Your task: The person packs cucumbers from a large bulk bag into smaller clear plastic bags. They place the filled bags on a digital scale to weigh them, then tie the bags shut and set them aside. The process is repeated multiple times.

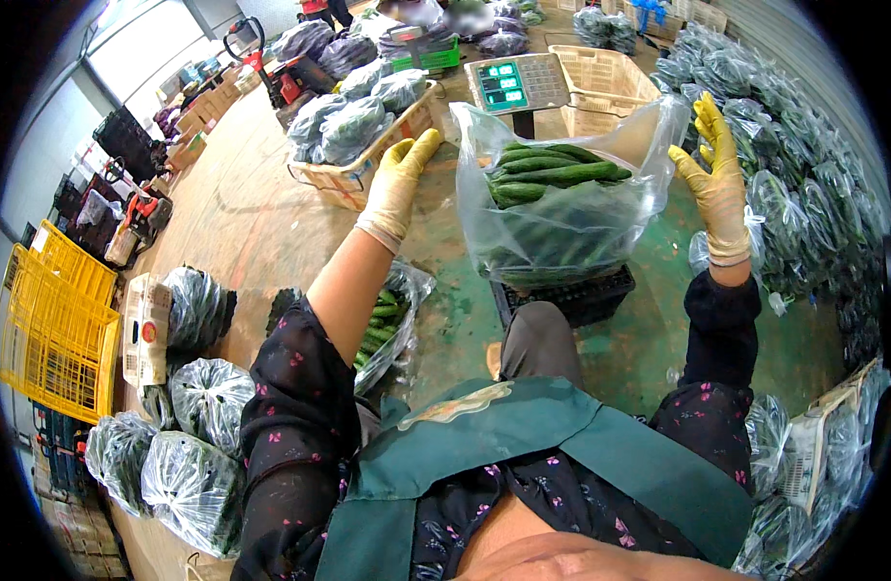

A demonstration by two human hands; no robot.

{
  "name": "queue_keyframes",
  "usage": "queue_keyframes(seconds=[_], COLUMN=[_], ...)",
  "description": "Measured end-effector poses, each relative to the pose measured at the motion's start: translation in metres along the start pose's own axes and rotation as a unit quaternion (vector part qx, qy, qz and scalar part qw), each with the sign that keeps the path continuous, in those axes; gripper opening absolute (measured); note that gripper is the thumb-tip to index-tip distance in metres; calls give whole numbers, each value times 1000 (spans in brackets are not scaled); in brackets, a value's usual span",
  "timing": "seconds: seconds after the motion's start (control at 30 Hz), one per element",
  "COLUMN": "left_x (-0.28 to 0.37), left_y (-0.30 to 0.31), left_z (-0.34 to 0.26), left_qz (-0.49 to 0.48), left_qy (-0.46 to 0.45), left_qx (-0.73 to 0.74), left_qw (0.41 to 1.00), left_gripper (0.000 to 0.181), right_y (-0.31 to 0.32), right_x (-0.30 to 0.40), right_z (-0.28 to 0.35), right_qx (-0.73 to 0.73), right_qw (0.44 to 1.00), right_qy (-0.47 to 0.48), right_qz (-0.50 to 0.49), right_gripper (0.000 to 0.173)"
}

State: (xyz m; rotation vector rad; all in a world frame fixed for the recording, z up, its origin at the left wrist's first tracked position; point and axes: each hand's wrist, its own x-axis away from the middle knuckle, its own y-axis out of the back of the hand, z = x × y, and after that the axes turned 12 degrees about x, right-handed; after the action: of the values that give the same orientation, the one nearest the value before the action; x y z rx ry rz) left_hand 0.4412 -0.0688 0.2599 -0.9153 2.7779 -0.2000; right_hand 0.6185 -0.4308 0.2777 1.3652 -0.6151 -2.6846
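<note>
An open clear plastic bag [554,240] full of cucumbers [554,171] stands on a black plastic crate [598,298] in front of me. Behind the bag rises the lit display of a digital scale [518,83]. My left hand [405,178], in a yellow glove, is raised left of the bag, holding nothing, thumb and fingers apart. On the right, my right hand [714,178], gloved the same way, is lifted beside the bag's upper edge with its fingers spread; whether it touches the plastic I cannot tell. Another open bag of cucumbers [380,327] lies on the floor below my left forearm.
Filled bags are piled along the right wall [779,189] and at the lower left [191,486]. Beige crates [605,80] stand behind the scale; a crate of bagged produce [336,178] is at upper left. Yellow crates [60,327] and pallet jacks [144,214] are farther left. A person stands far back.
</note>
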Motion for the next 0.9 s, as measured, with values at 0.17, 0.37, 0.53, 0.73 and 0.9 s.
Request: queue_keyframes(seconds=[0.17,0.37,0.53,0.73,0.9], left_x=[-22,-19,-46,-84,-57], left_y=[31,-20,-55,-61,-112], left_z=[26,25,40,-6,-43], left_qz=[9,-18,50,38,118], left_qy=[-22,-97,-91,106,77], left_qx=[-20,-190,-122,247,128], left_qw=[1000,977,987,962,982], left_gripper=[76,90,33,22,29], right_y=[-22,-55,-68,-49,-35], right_x=[-17,-47,-71,-86,-85], right_z=[-24,-102,-161,-103,-38], right_qx=[131,283,328,-502,-367], right_qw=[980,942,926,836,912], right_qy=[93,33,-186,-209,-58], right_qz=[-118,-176,-23,68,172], right_gripper=[92,112,85,39,43])
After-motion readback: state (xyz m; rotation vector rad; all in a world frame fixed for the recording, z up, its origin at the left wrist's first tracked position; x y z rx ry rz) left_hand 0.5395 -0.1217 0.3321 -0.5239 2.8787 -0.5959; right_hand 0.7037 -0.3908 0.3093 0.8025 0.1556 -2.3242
